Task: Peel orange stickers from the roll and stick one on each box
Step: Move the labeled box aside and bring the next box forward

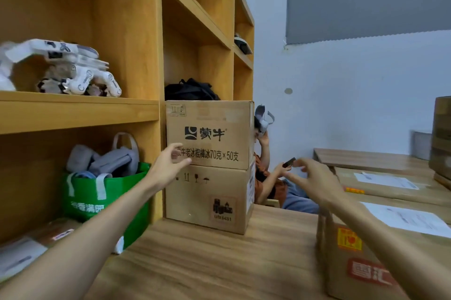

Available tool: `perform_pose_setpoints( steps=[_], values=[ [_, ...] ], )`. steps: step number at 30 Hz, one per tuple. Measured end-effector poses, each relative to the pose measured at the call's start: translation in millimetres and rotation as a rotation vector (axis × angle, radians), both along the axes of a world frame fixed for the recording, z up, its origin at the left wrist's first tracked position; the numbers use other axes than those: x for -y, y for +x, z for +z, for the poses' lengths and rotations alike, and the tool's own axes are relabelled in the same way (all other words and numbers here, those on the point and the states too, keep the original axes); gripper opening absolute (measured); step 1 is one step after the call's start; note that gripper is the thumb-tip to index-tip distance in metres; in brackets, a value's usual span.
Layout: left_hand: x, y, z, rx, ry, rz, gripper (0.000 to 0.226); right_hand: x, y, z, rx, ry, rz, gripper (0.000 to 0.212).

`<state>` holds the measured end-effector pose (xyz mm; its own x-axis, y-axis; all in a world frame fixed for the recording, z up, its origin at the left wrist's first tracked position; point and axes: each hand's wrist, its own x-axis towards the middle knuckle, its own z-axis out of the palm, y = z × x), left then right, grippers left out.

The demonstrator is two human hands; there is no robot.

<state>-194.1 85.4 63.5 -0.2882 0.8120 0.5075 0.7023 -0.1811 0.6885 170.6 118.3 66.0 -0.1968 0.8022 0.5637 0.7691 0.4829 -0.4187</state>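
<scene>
On the wooden table (207, 263), beside the tall wooden shelf unit (80, 109), a printed brown cardboard carton (214, 128) sat stacked on a plainer brown cardboard box (207, 199). Neither showed an orange sticker on the faces in view. The left hand (168, 167) was spread open, its fingers just in front of the upper carton's face. The right hand (317, 182) hovered well apart from it with loosely curved, blurred fingers; whether they pinched a sticker could not be told. The sticker roll was not in view. A third brown cardboard box (341, 275) at the near right already carried an orange label (349, 240) on its side. A peeled sticker would probably be thin, limp and tacky, best pinched by one edge. The cartons looked stiff enough to press against, and the upper one's weight was unknown, so steadying it by its flat front seemed wise.
</scene>
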Motion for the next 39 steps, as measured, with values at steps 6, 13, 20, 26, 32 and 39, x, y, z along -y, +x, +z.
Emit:
perform_pose_setpoints(
  steps=[6, 13, 20, 26, 32, 39],
  values=[
    [-35, -49, 19, 0.062, 0.006, 0.060, 0.068, -40, -75, 26, -0.012, -0.018, 0.087, 0.042],
    [-96, -87, 22, 0.177, -0.017, 0.113, 0.090, -109, -124, 38, -0.075, -0.068, 0.118, 0.064],
    [-127, -85, 12, 0.309, 0.001, 0.094, 0.091, -145, -142, 19, -0.288, -0.189, 0.211, 0.074],
    [-126, -82, 9, 0.276, -0.033, 0.064, 0.097, -139, -136, 18, -0.307, -0.146, 0.199, 0.054],
    [-125, -80, 12, 0.299, -0.040, 0.052, 0.099, -134, -136, 16, -0.307, -0.172, 0.242, 0.052],
    [-92, -64, 23, 0.154, -0.029, -0.002, 0.091, -113, -108, 17, -0.295, -0.120, 0.143, 0.064]
  ],
)
